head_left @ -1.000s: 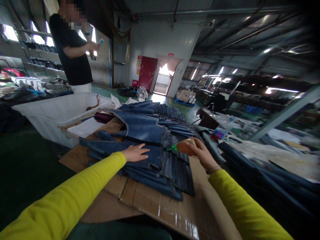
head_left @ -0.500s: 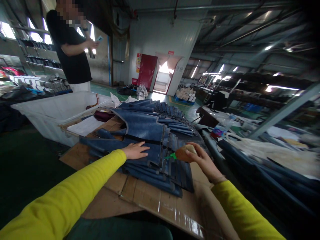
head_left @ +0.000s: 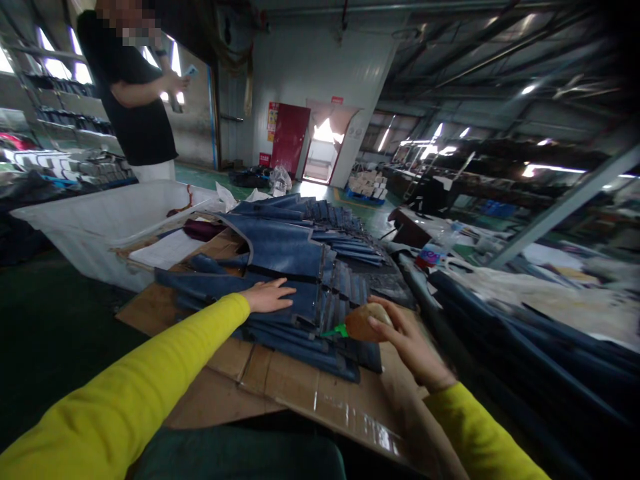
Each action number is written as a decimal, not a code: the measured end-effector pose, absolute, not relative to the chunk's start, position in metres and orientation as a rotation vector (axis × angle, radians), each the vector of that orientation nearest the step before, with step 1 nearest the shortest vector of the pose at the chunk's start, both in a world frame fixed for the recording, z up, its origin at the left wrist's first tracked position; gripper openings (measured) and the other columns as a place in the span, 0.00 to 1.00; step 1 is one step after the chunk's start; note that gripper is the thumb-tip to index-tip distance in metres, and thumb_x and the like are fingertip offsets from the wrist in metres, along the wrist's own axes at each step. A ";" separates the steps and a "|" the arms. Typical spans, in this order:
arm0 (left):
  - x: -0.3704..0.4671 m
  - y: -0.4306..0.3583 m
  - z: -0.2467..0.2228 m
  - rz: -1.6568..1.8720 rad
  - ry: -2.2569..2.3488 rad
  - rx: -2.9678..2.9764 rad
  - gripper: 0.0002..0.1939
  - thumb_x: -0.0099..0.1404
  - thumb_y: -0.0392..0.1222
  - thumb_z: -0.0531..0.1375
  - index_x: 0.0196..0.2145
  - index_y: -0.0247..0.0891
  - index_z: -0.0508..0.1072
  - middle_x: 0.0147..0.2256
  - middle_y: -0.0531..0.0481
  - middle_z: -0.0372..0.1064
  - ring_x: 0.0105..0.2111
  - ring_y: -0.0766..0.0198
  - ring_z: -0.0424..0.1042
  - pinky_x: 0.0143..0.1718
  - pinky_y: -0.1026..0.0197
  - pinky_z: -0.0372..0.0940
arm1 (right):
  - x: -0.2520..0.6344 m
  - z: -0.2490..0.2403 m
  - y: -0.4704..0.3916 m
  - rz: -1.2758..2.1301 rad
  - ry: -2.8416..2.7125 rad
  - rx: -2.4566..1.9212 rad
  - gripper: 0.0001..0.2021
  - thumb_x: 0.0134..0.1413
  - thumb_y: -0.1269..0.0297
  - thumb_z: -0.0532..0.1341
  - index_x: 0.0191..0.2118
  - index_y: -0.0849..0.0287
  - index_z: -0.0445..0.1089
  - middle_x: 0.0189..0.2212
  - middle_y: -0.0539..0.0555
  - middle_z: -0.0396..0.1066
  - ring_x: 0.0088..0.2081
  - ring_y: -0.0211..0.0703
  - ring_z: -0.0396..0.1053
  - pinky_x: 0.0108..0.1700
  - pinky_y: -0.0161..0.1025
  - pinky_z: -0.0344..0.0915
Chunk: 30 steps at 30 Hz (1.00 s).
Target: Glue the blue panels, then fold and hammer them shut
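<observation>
My left hand [head_left: 270, 296] lies flat with its fingers spread on a blue sheet piece [head_left: 283, 243] with dark edges, on top of a stack of similar pieces. My right hand [head_left: 404, 337] is wrapped round a brownish squeeze bottle [head_left: 367, 322] with a green nozzle. The bottle is tilted on its side, and its nozzle tip points left at the near right corner of the top piece. Whether the tip touches the piece I cannot tell. More blue pieces [head_left: 345, 243] lie fanned out behind and to the right, their edges overlapping.
Flattened cardboard [head_left: 310, 393] lies under the stack. A white plastic bin [head_left: 100, 213] stands to the left, and a person [head_left: 130, 100] in a black top stands behind it holding a phone. Dark blue material [head_left: 505, 333] and a drink bottle [head_left: 430, 255] are on the right.
My right hand has moved the squeeze bottle a little toward me and left, along the right edge of the top piece. My left hand stays on the piece. The view has shifted slightly.
</observation>
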<state>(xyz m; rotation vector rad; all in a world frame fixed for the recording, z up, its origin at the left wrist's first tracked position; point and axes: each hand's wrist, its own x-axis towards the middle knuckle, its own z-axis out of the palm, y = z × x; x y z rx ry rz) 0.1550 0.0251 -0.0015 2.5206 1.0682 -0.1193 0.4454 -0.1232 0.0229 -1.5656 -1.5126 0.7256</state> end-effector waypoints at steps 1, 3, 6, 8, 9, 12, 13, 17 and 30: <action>0.155 0.025 -0.001 -0.120 1.069 2.521 0.29 0.66 0.59 0.43 0.62 0.50 0.51 0.65 0.45 0.35 0.61 0.50 0.47 0.58 0.48 0.45 | 0.445 0.022 -0.124 0.729 -1.490 -1.558 0.24 0.49 0.49 0.59 0.51 0.53 0.61 0.49 0.54 0.65 0.53 0.51 0.61 0.54 0.44 0.59; 0.155 0.025 -0.001 -0.119 1.070 2.519 0.29 0.66 0.59 0.44 0.61 0.50 0.51 0.65 0.46 0.35 0.61 0.50 0.47 0.58 0.48 0.45 | 0.446 0.019 -0.125 0.738 -1.448 -1.531 0.25 0.49 0.48 0.59 0.52 0.52 0.60 0.50 0.54 0.64 0.53 0.51 0.61 0.54 0.44 0.60; 0.154 0.026 -0.003 -0.103 1.066 2.516 0.28 0.66 0.59 0.44 0.61 0.50 0.51 0.65 0.47 0.36 0.61 0.51 0.47 0.59 0.49 0.45 | 0.447 0.015 -0.128 0.739 -1.465 -1.485 0.24 0.50 0.50 0.60 0.52 0.51 0.59 0.52 0.53 0.62 0.54 0.50 0.60 0.56 0.45 0.57; 0.154 0.027 -0.004 -0.081 1.059 2.515 0.28 0.66 0.59 0.45 0.61 0.50 0.52 0.65 0.48 0.37 0.61 0.51 0.48 0.58 0.50 0.46 | 0.447 0.013 -0.130 0.740 -1.500 -1.459 0.24 0.50 0.51 0.60 0.52 0.50 0.59 0.52 0.52 0.61 0.55 0.50 0.59 0.57 0.44 0.56; 0.154 0.027 -0.004 -0.064 1.058 2.513 0.28 0.66 0.59 0.45 0.61 0.50 0.53 0.65 0.47 0.37 0.61 0.51 0.49 0.58 0.50 0.47 | 0.447 0.012 -0.131 0.746 -1.503 -1.447 0.24 0.50 0.51 0.60 0.52 0.49 0.59 0.53 0.52 0.61 0.55 0.49 0.59 0.57 0.44 0.56; 0.154 0.028 -0.002 0.017 1.046 2.518 0.27 0.66 0.58 0.45 0.58 0.45 0.59 0.63 0.46 0.43 0.59 0.52 0.53 0.58 0.53 0.49 | 0.444 0.011 -0.132 0.735 -1.433 -1.438 0.24 0.49 0.51 0.60 0.52 0.50 0.60 0.53 0.52 0.61 0.55 0.50 0.59 0.57 0.46 0.56; 0.154 0.027 0.001 0.051 1.027 2.524 0.26 0.66 0.57 0.45 0.57 0.43 0.62 0.62 0.46 0.48 0.58 0.54 0.55 0.58 0.56 0.49 | 0.442 0.011 -0.132 0.713 -1.394 -1.444 0.24 0.49 0.51 0.60 0.52 0.50 0.60 0.53 0.53 0.61 0.55 0.50 0.58 0.57 0.47 0.56; 0.148 0.018 0.020 0.152 0.877 2.552 0.24 0.67 0.56 0.44 0.52 0.42 0.67 0.53 0.52 0.64 0.53 0.64 0.62 0.53 0.68 0.53 | 0.437 0.009 -0.135 0.669 -1.318 -1.446 0.24 0.50 0.50 0.60 0.52 0.50 0.60 0.53 0.53 0.61 0.56 0.51 0.57 0.58 0.48 0.55; 0.105 -0.017 0.058 0.069 0.554 3.005 0.25 0.59 0.41 0.56 0.55 0.40 0.64 0.54 0.48 0.64 0.52 0.60 0.64 0.54 0.62 0.55 | 0.430 0.015 -0.139 0.678 -1.462 -1.389 0.24 0.48 0.51 0.61 0.51 0.51 0.59 0.51 0.53 0.61 0.54 0.49 0.59 0.57 0.46 0.57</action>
